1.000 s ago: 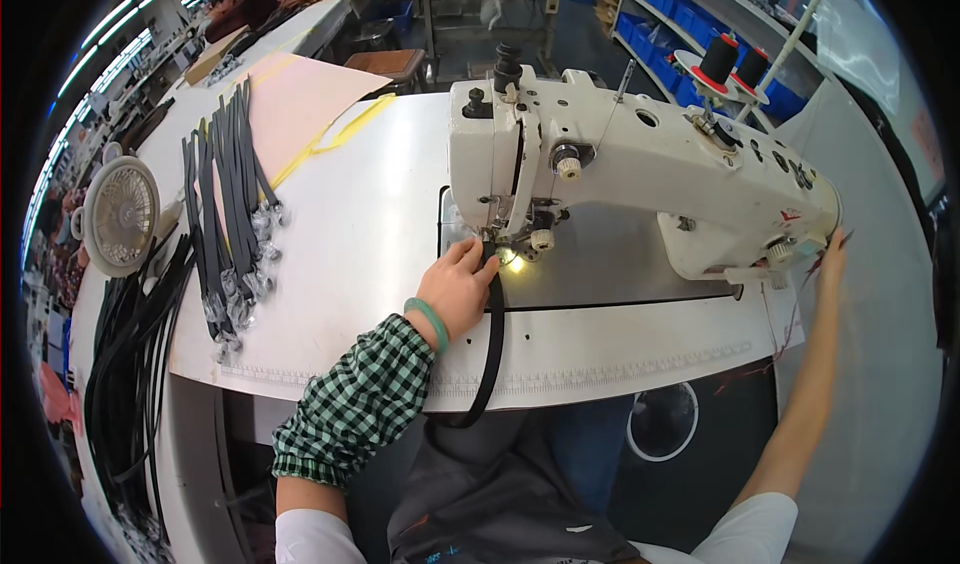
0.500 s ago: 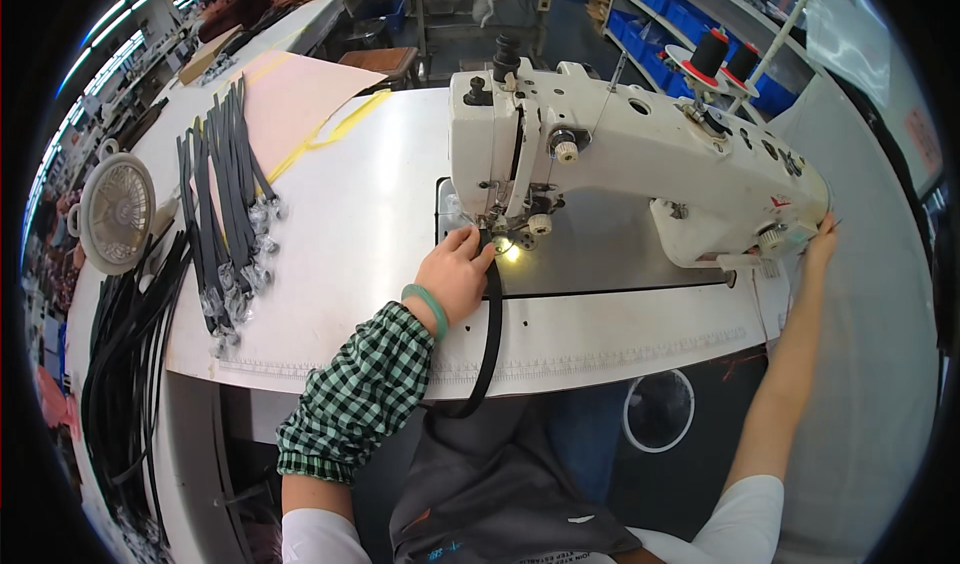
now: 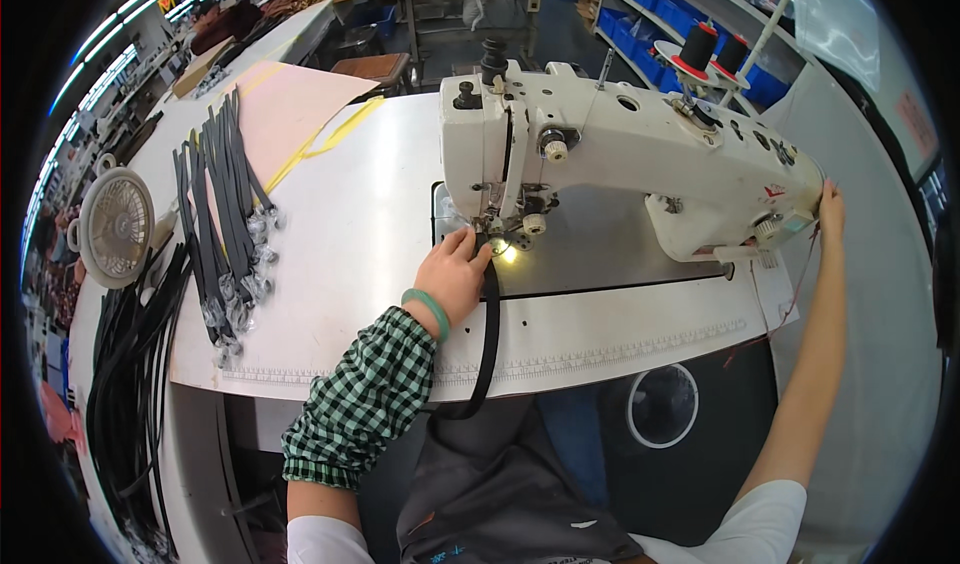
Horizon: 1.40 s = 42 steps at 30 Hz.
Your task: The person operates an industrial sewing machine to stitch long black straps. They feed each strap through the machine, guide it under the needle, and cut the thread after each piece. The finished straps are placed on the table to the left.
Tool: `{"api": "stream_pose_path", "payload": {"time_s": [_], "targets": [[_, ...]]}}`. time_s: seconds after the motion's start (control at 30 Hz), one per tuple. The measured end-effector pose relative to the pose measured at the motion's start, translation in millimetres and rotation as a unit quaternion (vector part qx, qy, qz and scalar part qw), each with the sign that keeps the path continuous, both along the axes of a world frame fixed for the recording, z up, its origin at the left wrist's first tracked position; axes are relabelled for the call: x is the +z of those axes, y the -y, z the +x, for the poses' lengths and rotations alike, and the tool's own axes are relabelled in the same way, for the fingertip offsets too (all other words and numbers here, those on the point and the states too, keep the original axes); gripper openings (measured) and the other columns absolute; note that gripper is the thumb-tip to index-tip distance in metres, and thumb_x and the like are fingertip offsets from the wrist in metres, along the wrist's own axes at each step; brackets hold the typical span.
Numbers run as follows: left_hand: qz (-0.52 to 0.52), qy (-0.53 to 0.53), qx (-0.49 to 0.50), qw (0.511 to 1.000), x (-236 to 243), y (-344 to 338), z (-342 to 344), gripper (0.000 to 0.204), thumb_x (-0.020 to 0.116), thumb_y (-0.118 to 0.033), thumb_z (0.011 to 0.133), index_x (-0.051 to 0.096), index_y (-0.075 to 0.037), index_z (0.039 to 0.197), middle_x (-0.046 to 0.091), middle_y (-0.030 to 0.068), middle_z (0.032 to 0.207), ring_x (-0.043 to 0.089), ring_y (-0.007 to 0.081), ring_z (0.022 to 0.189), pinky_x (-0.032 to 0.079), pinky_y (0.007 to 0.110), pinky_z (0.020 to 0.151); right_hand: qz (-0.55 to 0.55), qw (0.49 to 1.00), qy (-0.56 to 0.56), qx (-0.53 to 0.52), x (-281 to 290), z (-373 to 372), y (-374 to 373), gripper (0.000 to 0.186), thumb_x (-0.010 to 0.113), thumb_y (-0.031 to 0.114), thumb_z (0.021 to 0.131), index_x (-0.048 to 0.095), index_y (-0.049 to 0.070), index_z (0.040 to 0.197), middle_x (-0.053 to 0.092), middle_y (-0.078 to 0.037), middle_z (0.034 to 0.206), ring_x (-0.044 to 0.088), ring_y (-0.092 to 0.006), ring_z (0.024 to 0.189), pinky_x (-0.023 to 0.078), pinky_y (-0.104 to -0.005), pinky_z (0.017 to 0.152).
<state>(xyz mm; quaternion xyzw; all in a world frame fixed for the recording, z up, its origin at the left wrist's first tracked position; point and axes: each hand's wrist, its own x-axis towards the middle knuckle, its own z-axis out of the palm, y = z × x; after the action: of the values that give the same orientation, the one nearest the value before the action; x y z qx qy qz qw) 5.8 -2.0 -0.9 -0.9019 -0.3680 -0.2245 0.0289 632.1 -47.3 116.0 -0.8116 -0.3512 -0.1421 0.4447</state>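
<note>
A white sewing machine (image 3: 610, 129) stands across the table with its small lamp lit near the needle. My left hand (image 3: 455, 272), wearing a green bangle and a checked sleeve cover, pinches a black strap (image 3: 491, 339) right at the presser foot. From there the strap curves down over the table's front edge toward my lap. My right arm is stretched out to the machine's far right end. There my right hand (image 3: 832, 210) has its fingers closed on the rim of the handwheel, which is mostly hidden.
Dark straps with plastic-wrapped ends (image 3: 225, 234) lie left on the table. Beside them are a pale basket (image 3: 116, 221) and long black straps (image 3: 130, 384) hanging over the edge. Pink sheeting (image 3: 290, 114) lies behind. Black thread cones (image 3: 697, 52) stand at the back right.
My right hand has moved upward along the machine's right end. The left hand keeps its hold on the strap at the presser foot. The whole view has shifted slightly.
</note>
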Motion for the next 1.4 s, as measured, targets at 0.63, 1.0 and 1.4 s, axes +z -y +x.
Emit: {"api": "stream_pose_path", "payload": {"time_s": [0.63, 1.0, 1.4], "targets": [[0.008, -0.027, -0.005, 1.000, -2, -2, -2, 0.040, 0.056, -0.002, 0.066, 0.053, -0.002, 0.106, 0.048, 0.0198, 0.114, 0.045, 0.0307, 0.108, 0.041, 0.034, 0.089, 0.071, 0.994, -0.082, 0.016, -49, -5, 12, 0.053, 0.037, 0.044, 0.088, 0.050, -0.003, 0.108, 0.059, -0.018, 0.095, 0.056, -0.0272, 0.086, 0.042, -0.0345, 0.076], [0.022, -0.020, -0.006, 1.000, 2, 3, -7, 0.036, 0.058, -0.002, 0.065, 0.057, -0.002, 0.101, 0.051, 0.0192, 0.110, 0.048, 0.0294, 0.104, 0.042, 0.034, 0.087, 0.078, 0.982, -0.157, 0.073, -53, 8, -4, 0.053, 0.037, 0.044, 0.088, 0.051, -0.002, 0.108, 0.057, -0.017, 0.104, 0.055, -0.0283, 0.095, 0.041, -0.0373, 0.080], [0.025, -0.042, 0.002, 0.999, 2, -1, -3, 0.035, 0.057, 0.000, 0.065, 0.057, -0.004, 0.100, 0.055, 0.0128, 0.107, 0.049, 0.0256, 0.103, 0.044, 0.033, 0.085, 0.058, 0.998, -0.033, 0.015, 0, -28, -19, 0.057, 0.037, 0.046, 0.086, 0.045, 0.001, 0.120, 0.052, -0.017, 0.115, 0.049, -0.0277, 0.106, 0.037, -0.0332, 0.088]]}}
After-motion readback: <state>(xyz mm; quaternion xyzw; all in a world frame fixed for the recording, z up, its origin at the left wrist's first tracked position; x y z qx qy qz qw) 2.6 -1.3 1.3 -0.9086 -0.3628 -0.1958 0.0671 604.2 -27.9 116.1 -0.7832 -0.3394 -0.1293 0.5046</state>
